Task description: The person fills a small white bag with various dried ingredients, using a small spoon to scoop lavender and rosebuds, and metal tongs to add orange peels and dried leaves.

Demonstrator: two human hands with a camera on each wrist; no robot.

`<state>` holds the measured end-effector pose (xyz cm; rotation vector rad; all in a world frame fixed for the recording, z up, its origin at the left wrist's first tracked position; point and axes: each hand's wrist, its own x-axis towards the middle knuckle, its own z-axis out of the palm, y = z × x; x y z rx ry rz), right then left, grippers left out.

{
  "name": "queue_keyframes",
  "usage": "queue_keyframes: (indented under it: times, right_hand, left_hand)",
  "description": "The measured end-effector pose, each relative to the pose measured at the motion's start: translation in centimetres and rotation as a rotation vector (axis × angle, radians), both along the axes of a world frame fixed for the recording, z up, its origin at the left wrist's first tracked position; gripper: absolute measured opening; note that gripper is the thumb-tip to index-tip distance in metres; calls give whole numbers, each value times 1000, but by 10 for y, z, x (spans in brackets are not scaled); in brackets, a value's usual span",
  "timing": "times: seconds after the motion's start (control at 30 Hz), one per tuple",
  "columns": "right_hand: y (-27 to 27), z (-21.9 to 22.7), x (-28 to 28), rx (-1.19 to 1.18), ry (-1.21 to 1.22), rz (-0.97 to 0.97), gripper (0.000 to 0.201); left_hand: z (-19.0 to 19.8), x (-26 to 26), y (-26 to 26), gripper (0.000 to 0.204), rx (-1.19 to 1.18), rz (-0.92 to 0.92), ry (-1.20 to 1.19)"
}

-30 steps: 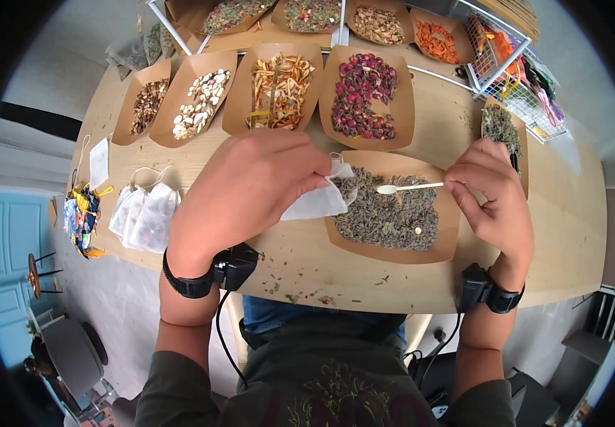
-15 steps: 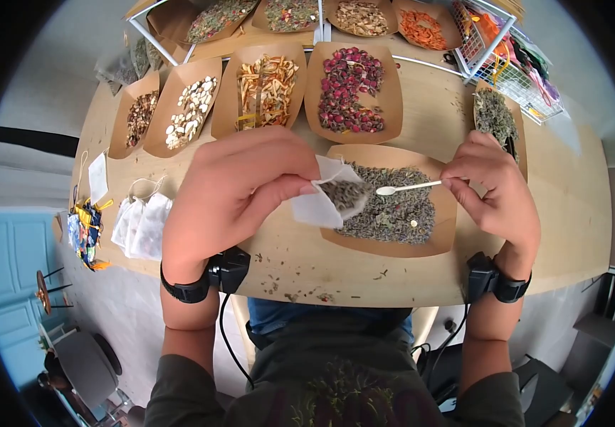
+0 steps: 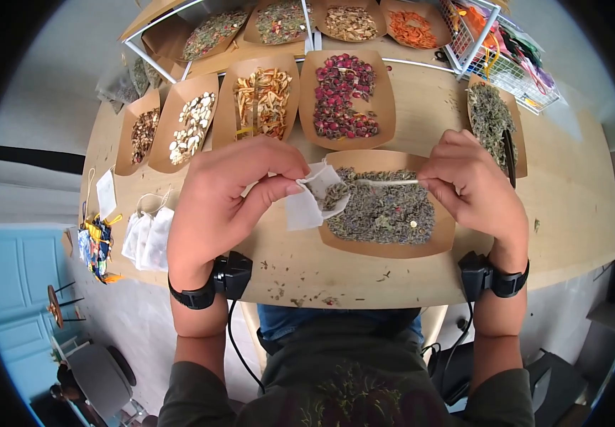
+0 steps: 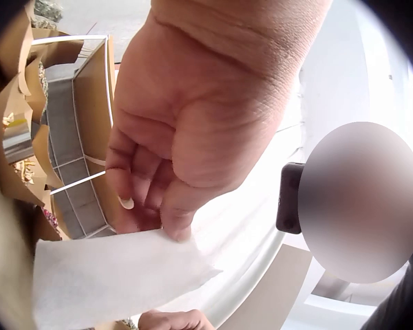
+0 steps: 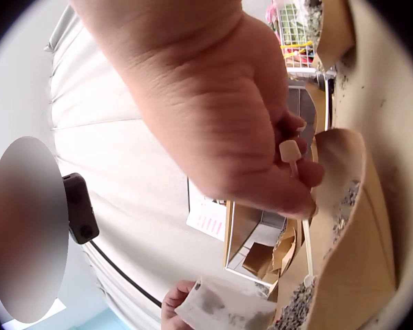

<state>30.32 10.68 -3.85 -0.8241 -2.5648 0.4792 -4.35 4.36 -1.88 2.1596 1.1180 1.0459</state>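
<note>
My left hand [image 3: 233, 196] pinches the top edge of a small white mesh bag [image 3: 303, 212] between thumb and fingers. The bag's mouth faces right, and grey-green dried herb shows inside it. Between the thumb and fingers of my right hand [image 3: 477, 191] is the handle of a thin, pale spoon [image 3: 401, 182]. Its bowl end reaches to the bag's mouth, over the loose herb [image 3: 386, 217] heaped in a brown paper tray [image 3: 447, 231]. The right wrist view shows the spoon's knobbed end [image 5: 290, 150] sticking out beside the thumb, its tip low at the herb.
Behind stand paper trays of rosebuds [image 3: 347, 92], orange-yellow strips [image 3: 265, 99] and white slices [image 3: 193, 121]. Filled white bags [image 3: 152, 240] lie at the left. Another herb tray [image 3: 519, 142] with dark tongs is at the right, near a wire basket [image 3: 535, 85]. Crumbs dot the table's front edge.
My right hand has moved left, bringing the spoon from above the herb to the bag's mouth. The left hand first tipped the mouth toward view, showing the herb inside, and still holds the bag.
</note>
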Motion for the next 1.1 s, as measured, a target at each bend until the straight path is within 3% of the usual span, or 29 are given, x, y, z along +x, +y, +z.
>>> queue_keyframes:
  times: [0.2,0.53,1.1]
  right_hand:
    - [5,1,20,48,32,-124,8]
    - [-2,4,4,-15,-56,-16,7]
    - [8,-2,3,-92,137,24,13]
  left_hand:
    - [-3,0,-1,12,32,31,115]
    - [-1,3,-3,12,17,26,258]
    - [-4,3,-5,16,33,42,259]
